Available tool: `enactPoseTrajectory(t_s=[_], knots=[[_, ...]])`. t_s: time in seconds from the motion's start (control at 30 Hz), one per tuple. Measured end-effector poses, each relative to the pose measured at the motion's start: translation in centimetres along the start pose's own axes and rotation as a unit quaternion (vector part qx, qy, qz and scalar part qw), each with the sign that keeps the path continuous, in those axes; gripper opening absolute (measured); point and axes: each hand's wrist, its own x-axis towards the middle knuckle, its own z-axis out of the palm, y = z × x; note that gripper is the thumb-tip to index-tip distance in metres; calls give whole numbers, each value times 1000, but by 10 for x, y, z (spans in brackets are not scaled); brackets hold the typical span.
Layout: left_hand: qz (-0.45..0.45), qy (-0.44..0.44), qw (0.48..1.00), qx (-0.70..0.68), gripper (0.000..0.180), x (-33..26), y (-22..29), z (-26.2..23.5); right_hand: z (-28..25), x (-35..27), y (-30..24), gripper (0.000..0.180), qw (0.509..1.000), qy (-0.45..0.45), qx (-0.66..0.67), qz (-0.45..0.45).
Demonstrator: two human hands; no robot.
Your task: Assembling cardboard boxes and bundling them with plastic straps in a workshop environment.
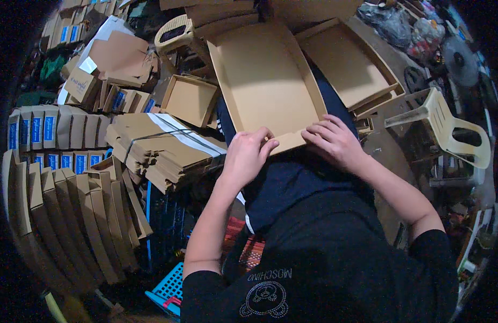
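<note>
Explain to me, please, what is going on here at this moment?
A person has a shallow, open cardboard tray over their legs, the left hand and right hand both at its near wall. Nothing lies inside it. A second open tray is beyond, to the right. On the left are a tied bundle of flat cardboard and rows of upright cardboard pieces.
</note>
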Motion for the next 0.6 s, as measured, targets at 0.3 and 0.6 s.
enactPoseTrajectory(t_s=[0.3,0.6], knots=[[229,49,967,98,20,-4,-6,5,2,0,0,30,999,-43,25,15],[258,108,943,183,26,-8,-22,29,4,2,-2,13,997,-43,-4,56]])
